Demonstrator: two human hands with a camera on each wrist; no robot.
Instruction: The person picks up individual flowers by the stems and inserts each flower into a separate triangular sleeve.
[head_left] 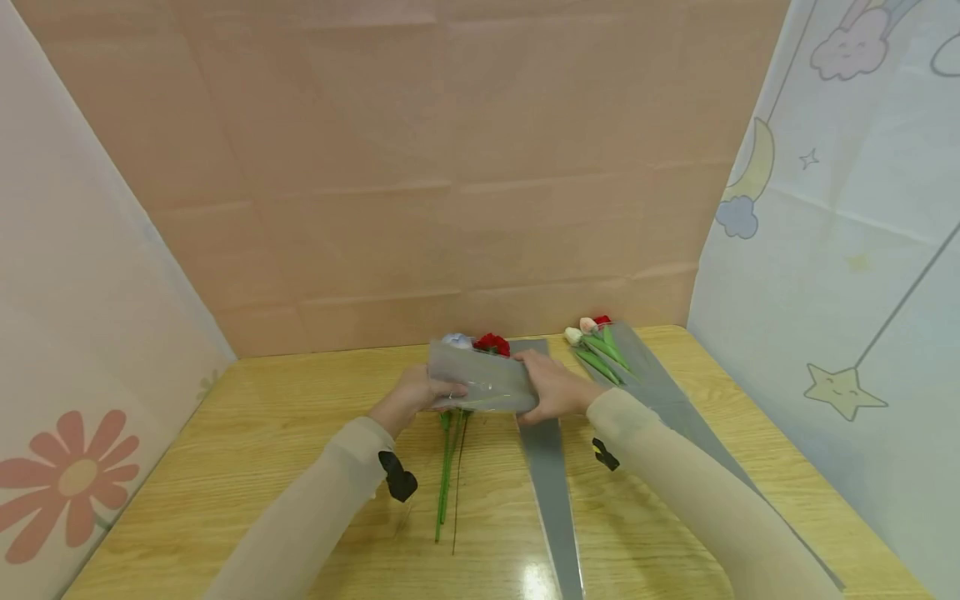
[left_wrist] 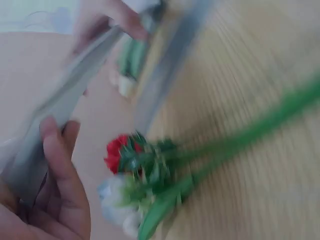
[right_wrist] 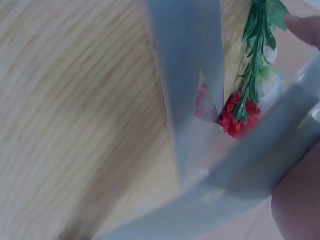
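Left fingers and right fingers grip grey sheet — flowers behind.

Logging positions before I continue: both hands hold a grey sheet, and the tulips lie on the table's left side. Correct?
The side is wrong: the head view shows the tulips on the right side of the table. The left hand and right hand do hold a grey sheet.
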